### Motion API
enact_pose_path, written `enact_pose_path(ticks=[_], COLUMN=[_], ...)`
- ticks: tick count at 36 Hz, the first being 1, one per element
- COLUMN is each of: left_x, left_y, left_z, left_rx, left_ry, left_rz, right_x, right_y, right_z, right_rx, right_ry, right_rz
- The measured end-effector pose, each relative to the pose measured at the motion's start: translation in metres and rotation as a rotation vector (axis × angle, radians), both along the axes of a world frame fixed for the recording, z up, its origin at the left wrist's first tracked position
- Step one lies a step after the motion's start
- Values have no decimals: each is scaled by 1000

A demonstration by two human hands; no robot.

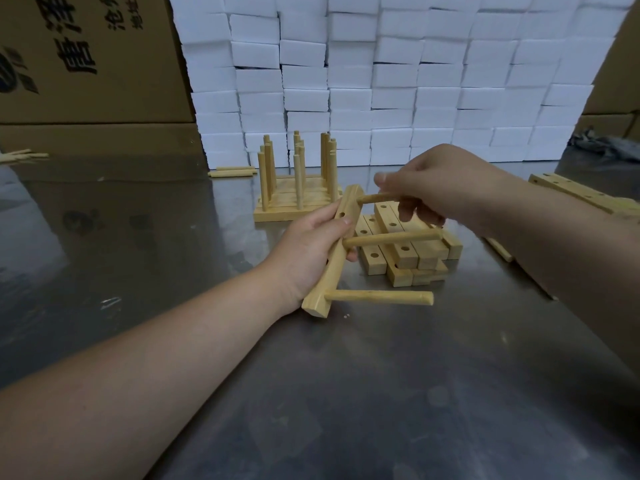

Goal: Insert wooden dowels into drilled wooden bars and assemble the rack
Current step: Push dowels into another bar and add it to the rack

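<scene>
L hand (311, 244) gripping pale drilled wooden bar (327, 285) mid-length at steel worktop (381, 393) centre, holes facing 3 o'clock for access | R hand (440, 188) pinching light round wooden dowel (372, 198), feeding top hole | 2 seated dowels (391, 238) below | spare-bar stack (405, 252) lying at 3, handy

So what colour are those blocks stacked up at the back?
The stacked blocks are plain white, best seen in the head view.

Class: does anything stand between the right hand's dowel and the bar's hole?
Nothing visible does. The dowel's tip meets the bar near its top end; the left hand grips the bar lower down.
</scene>
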State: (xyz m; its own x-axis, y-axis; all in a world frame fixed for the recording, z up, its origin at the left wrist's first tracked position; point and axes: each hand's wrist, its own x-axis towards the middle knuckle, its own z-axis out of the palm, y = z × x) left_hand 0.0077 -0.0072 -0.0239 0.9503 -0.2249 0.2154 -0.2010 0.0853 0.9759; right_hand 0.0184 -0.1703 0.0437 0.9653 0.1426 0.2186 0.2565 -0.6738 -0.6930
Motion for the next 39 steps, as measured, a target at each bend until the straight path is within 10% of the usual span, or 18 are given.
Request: enact_pose_path(ticks=[9,19,28,33,39], left_x=[13,22,22,24,34], left_y=[15,36,39,43,44], left_z=[2,7,5,12,9], left_rx=[-232,-325,-222,-364,-389], left_ry=[315,514,599,616,362], left_rz=[-84,-396,-609,-493,126], right_x=[8,5,3,7,18], right_y=[-10,-1,1,-5,-16], right_z=[10,-14,-17,-16,-17], right_rx=[392,-113,-143,-21,48], right_ry=[-30,-11,-12,-59,-72], right_rz=[-34,240,297,242,55])
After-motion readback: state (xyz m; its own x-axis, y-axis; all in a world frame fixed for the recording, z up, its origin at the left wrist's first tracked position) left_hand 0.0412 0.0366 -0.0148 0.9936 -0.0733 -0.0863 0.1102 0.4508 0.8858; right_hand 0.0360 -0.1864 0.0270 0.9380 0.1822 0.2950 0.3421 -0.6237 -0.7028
